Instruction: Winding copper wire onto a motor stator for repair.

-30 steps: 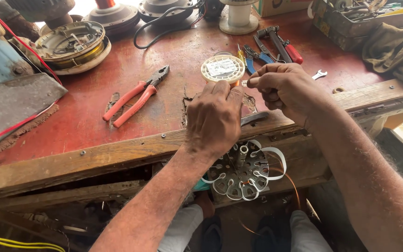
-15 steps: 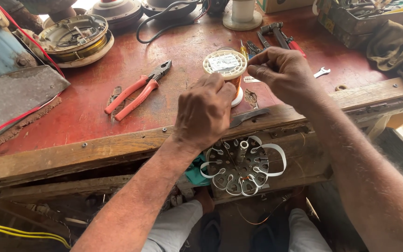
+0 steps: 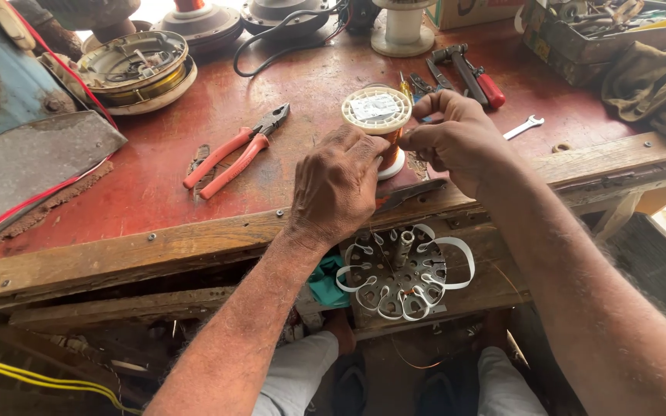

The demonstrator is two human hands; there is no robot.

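A spool of copper wire (image 3: 377,109) with a white patterned top stands upright on the red workbench (image 3: 156,192). My left hand (image 3: 337,189) lies over the bench edge, its curled fingers against the spool's lower body. To the right of the rim, my right hand (image 3: 456,139) has thumb and fingers pinched together; any strand between them is too thin to see. Below the bench edge, under my left hand, sits a round metal stator core (image 3: 401,271) with white insulating strips looped through its slots.
Orange-handled pliers (image 3: 234,154) lie left of the hands. Red-handled tools (image 3: 475,77) and a small spanner (image 3: 523,127) lie to the right. A round motor housing (image 3: 134,69), a white spool (image 3: 404,31), a black cable (image 3: 287,38) and a box of parts (image 3: 595,35) line the back.
My right hand has moved in close to the spool's rim, and my left hand's fingers have closed against the spool. The view has shifted slightly nearer the bench.
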